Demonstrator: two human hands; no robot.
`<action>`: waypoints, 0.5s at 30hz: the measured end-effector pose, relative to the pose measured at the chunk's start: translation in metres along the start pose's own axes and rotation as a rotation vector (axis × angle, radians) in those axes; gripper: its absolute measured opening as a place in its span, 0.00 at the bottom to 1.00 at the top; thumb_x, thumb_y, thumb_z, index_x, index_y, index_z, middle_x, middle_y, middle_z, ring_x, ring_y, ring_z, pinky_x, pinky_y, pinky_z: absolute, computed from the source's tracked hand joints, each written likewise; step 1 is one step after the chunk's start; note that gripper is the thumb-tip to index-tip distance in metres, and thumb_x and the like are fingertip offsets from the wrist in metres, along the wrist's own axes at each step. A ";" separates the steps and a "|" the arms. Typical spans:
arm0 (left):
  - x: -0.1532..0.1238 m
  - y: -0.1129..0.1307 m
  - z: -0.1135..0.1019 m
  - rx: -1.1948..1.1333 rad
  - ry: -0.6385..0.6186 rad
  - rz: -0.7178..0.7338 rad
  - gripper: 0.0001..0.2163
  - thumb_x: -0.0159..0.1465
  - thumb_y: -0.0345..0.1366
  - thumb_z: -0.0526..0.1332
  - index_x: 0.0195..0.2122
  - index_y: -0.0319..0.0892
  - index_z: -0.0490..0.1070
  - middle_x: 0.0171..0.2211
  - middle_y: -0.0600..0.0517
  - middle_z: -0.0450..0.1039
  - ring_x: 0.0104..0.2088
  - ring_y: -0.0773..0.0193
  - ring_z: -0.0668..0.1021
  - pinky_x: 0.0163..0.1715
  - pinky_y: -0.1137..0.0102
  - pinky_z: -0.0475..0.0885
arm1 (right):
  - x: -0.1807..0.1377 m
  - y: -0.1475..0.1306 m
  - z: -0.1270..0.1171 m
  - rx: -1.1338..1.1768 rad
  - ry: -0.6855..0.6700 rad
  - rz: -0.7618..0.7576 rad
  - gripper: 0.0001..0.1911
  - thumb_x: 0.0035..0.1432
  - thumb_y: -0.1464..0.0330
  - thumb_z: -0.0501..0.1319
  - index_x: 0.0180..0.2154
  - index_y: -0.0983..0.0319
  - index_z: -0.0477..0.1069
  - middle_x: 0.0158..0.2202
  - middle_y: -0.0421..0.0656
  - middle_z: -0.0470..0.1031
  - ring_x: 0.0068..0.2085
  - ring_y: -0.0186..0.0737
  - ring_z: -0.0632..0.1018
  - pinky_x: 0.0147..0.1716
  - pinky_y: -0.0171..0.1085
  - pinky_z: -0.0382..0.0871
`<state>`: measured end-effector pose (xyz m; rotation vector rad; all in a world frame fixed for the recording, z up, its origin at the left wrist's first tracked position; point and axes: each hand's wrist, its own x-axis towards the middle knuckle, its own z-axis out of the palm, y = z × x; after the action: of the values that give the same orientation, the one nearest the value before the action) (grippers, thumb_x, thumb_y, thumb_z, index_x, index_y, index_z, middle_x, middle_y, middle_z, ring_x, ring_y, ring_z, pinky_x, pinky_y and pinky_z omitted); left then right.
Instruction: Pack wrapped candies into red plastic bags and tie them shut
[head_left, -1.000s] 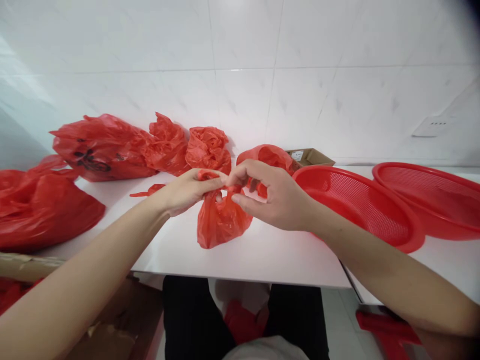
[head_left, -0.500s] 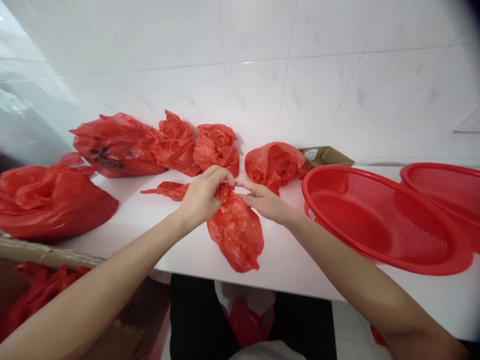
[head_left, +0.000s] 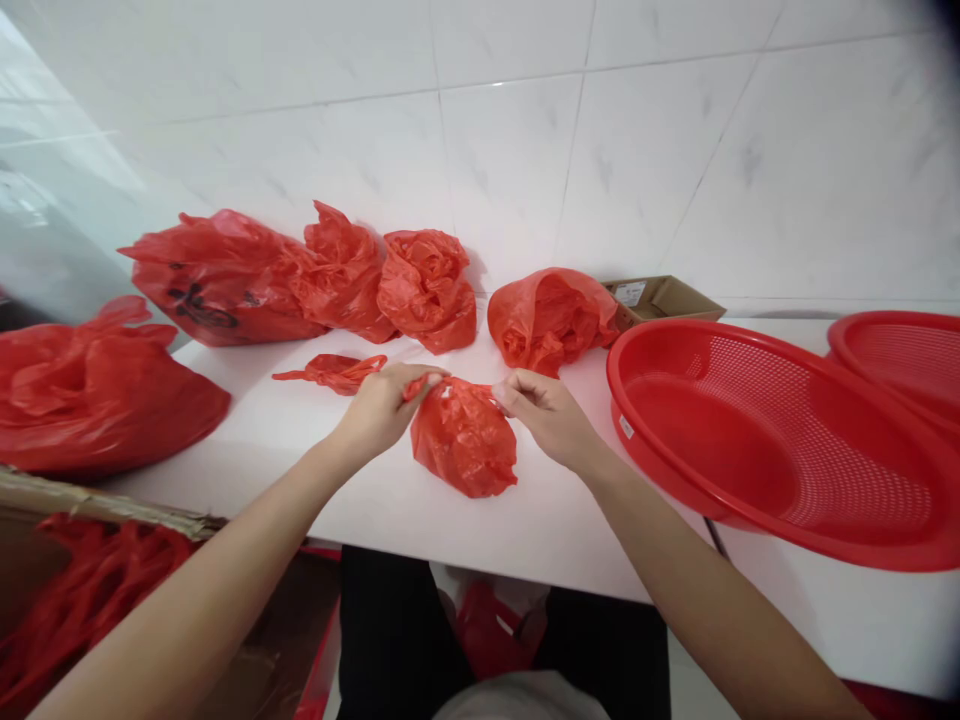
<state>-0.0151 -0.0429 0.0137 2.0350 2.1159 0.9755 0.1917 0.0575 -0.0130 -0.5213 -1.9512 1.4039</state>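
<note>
A small red plastic bag (head_left: 465, 440) rests on the white table in front of me, its top stretched between my two hands. My left hand (head_left: 384, 405) is closed, pinching a twisted handle of the bag at its left side. The other top corner is pinched between thumb and fingers of my right hand (head_left: 541, 412). Whatever the bag contains is hidden by the crumpled plastic. Just beyond my left hand lies a thin, flattened red bag (head_left: 337, 373).
Along the tiled wall stand a printed red bag (head_left: 225, 285) and several other full ones. An open cardboard box (head_left: 667, 298) is behind a red perforated basket (head_left: 750, 440), with a second basket (head_left: 900, 355) at right. A carton (head_left: 90, 505) of red bags sits lower left.
My hands have moved apart from the bag's gathered top, drawing its two sides outward. The bag now looks shorter and rounder. The view has shifted slightly.
</note>
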 end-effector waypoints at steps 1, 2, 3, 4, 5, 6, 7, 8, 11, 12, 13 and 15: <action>-0.002 -0.012 0.000 0.012 0.006 -0.050 0.16 0.68 0.44 0.50 0.37 0.43 0.76 0.37 0.50 0.79 0.38 0.59 0.78 0.42 0.66 0.71 | -0.002 0.009 -0.004 -0.016 0.027 0.024 0.18 0.61 0.57 0.56 0.25 0.60 0.59 0.25 0.36 0.63 0.29 0.32 0.67 0.31 0.34 0.62; -0.004 -0.025 0.001 0.019 0.014 -0.099 0.18 0.68 0.45 0.49 0.35 0.43 0.75 0.35 0.50 0.79 0.36 0.59 0.78 0.41 0.66 0.71 | -0.003 0.020 -0.009 -0.037 0.052 0.056 0.18 0.60 0.56 0.56 0.25 0.60 0.60 0.25 0.36 0.64 0.30 0.33 0.68 0.32 0.34 0.63; -0.006 -0.038 0.002 0.020 0.017 -0.145 0.19 0.68 0.46 0.49 0.32 0.43 0.75 0.34 0.49 0.79 0.34 0.59 0.78 0.40 0.66 0.71 | -0.003 0.033 -0.013 -0.061 0.078 0.093 0.18 0.60 0.55 0.56 0.25 0.60 0.59 0.25 0.36 0.65 0.30 0.33 0.70 0.33 0.35 0.64; -0.009 -0.051 0.003 0.014 0.017 -0.185 0.20 0.67 0.47 0.49 0.29 0.43 0.74 0.34 0.49 0.79 0.33 0.59 0.77 0.39 0.66 0.70 | -0.003 0.046 -0.017 -0.081 0.107 0.131 0.19 0.59 0.54 0.57 0.24 0.60 0.59 0.24 0.36 0.65 0.31 0.34 0.71 0.33 0.35 0.65; -0.013 -0.062 0.006 0.000 0.018 -0.222 0.21 0.67 0.48 0.49 0.27 0.43 0.73 0.34 0.49 0.79 0.33 0.59 0.77 0.39 0.66 0.70 | -0.003 0.060 -0.021 -0.095 0.139 0.165 0.20 0.58 0.54 0.57 0.24 0.60 0.58 0.24 0.36 0.64 0.31 0.35 0.72 0.33 0.36 0.65; -0.016 -0.072 0.010 -0.021 0.019 -0.257 0.21 0.67 0.49 0.50 0.26 0.43 0.73 0.34 0.49 0.79 0.34 0.59 0.77 0.39 0.66 0.70 | -0.003 0.073 -0.023 -0.102 0.174 0.196 0.20 0.57 0.53 0.58 0.23 0.60 0.57 0.23 0.36 0.64 0.30 0.36 0.73 0.33 0.36 0.66; -0.020 -0.080 0.016 -0.053 0.021 -0.293 0.21 0.66 0.50 0.50 0.25 0.43 0.73 0.33 0.49 0.78 0.34 0.59 0.77 0.40 0.67 0.70 | -0.002 0.085 -0.025 -0.098 0.206 0.225 0.21 0.55 0.52 0.59 0.23 0.60 0.57 0.23 0.36 0.64 0.30 0.36 0.74 0.32 0.36 0.66; -0.023 -0.087 0.022 -0.094 0.028 -0.331 0.21 0.66 0.51 0.50 0.26 0.43 0.73 0.33 0.48 0.78 0.34 0.59 0.77 0.40 0.67 0.69 | -0.002 0.094 -0.025 -0.084 0.233 0.251 0.21 0.54 0.52 0.59 0.23 0.60 0.56 0.22 0.36 0.64 0.29 0.37 0.74 0.31 0.36 0.66; -0.029 -0.094 0.045 -0.243 0.094 -0.443 0.22 0.64 0.54 0.51 0.28 0.41 0.73 0.31 0.47 0.77 0.35 0.58 0.77 0.41 0.66 0.70 | -0.002 0.108 -0.024 0.005 0.286 0.311 0.22 0.51 0.50 0.61 0.24 0.59 0.58 0.23 0.36 0.66 0.27 0.37 0.75 0.29 0.36 0.68; -0.030 -0.094 0.053 -0.282 0.126 -0.470 0.23 0.64 0.55 0.51 0.29 0.41 0.73 0.32 0.47 0.77 0.35 0.58 0.77 0.41 0.66 0.70 | -0.002 0.109 -0.023 0.042 0.303 0.325 0.22 0.51 0.49 0.61 0.25 0.59 0.58 0.23 0.36 0.67 0.27 0.36 0.74 0.28 0.36 0.68; -0.030 -0.092 0.060 -0.307 0.164 -0.485 0.23 0.64 0.55 0.51 0.32 0.40 0.73 0.33 0.47 0.77 0.35 0.59 0.77 0.41 0.66 0.71 | -0.001 0.108 -0.022 0.074 0.319 0.335 0.22 0.51 0.49 0.61 0.26 0.59 0.58 0.23 0.37 0.68 0.26 0.36 0.74 0.29 0.37 0.69; -0.027 -0.085 0.072 -0.322 0.235 -0.473 0.23 0.65 0.55 0.50 0.38 0.41 0.73 0.39 0.46 0.77 0.38 0.59 0.77 0.42 0.66 0.71 | 0.001 0.106 -0.019 0.103 0.339 0.348 0.22 0.52 0.49 0.60 0.28 0.59 0.58 0.24 0.37 0.69 0.26 0.36 0.74 0.28 0.37 0.70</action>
<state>-0.0546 -0.0333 -0.0932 1.2464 2.2108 1.3984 0.1980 0.1072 -0.1081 -1.0159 -1.5592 1.4997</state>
